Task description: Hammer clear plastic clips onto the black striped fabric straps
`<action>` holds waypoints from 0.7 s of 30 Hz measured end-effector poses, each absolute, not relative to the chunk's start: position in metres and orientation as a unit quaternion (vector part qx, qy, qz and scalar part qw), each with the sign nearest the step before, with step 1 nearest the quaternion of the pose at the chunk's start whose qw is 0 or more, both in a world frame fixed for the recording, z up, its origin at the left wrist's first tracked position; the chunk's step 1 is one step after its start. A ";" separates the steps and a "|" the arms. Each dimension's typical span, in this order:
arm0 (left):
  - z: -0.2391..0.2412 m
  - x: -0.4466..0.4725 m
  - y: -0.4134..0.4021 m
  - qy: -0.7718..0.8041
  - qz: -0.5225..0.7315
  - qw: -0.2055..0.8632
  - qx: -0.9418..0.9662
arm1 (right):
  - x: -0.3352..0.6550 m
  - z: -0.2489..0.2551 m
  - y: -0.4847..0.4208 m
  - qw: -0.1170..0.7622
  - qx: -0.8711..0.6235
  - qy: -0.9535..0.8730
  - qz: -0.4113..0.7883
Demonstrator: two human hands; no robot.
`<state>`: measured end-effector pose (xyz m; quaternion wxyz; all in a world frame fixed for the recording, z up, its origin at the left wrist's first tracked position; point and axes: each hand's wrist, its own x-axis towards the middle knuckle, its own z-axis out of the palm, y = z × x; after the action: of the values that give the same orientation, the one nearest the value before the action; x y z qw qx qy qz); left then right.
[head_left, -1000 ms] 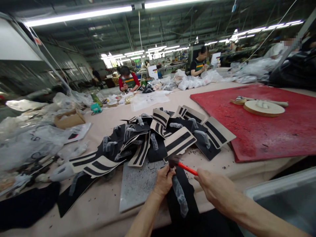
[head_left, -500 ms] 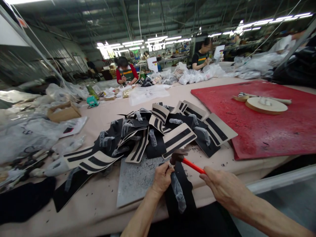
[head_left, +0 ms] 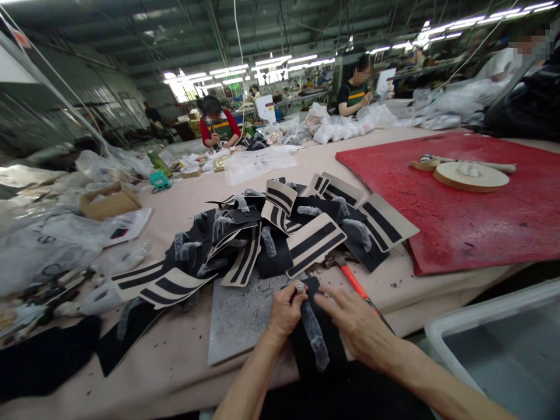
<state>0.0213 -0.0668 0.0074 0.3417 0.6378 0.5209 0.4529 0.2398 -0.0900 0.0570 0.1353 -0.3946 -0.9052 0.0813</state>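
Observation:
My left hand is closed round a small metal punch, which stands upright on a black cut piece at the table's near edge. A strip wrapped in clear plastic lies on that piece. My right hand rests with its fingers stretched out on the same black piece, holding nothing. A hammer with a red handle lies on the table just right of it. The black piece partly overlaps a grey slab.
A heap of black-and-beige striped pieces lies behind the slab. A red mat with a wooden disc is at the right, a grey bin at the near right. Plastic bags and a cardboard box crowd the left. Other people work at the far end.
My right hand has set the hammer down on the table and moved left onto the black piece. My left hand still keeps the punch upright.

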 end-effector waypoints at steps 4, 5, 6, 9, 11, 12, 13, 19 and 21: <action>0.004 0.024 -0.064 0.535 0.466 0.361 0.605 | 0.208 0.063 -0.111 0.068 -0.216 -0.973 0.038; 0.003 0.025 -0.062 0.546 0.483 0.374 0.574 | 0.202 0.062 -0.113 0.069 -0.212 -0.975 0.018; 0.003 0.024 -0.059 0.556 0.507 0.390 0.530 | 0.197 0.061 -0.115 0.071 -0.213 -0.974 0.002; 0.019 0.014 -0.052 0.552 0.615 0.422 0.373 | 0.185 0.069 -0.114 0.060 -0.237 -0.970 -0.009; 0.047 0.000 -0.052 0.518 0.688 0.397 0.318 | 0.180 0.084 -0.112 0.047 -0.317 -0.947 -0.001; 0.065 -0.008 -0.053 0.499 0.719 0.369 0.313 | 0.178 0.094 -0.111 0.044 -0.375 -0.926 0.009; 0.083 -0.016 -0.056 0.481 0.745 0.336 0.318 | 0.178 0.102 -0.110 0.045 -0.436 -0.898 0.025; 0.119 -0.025 -0.075 0.480 0.721 0.276 0.415 | 0.180 0.092 -0.120 0.114 -0.618 -0.764 0.149; 0.096 -0.011 -0.077 0.501 0.661 0.338 0.444 | 0.178 0.067 -0.128 0.127 -0.606 -0.769 0.156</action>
<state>-0.0113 -0.0770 0.0961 0.3377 0.4445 0.5010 0.6613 0.1781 -0.1279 0.0675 0.1271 -0.6063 -0.7694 0.1557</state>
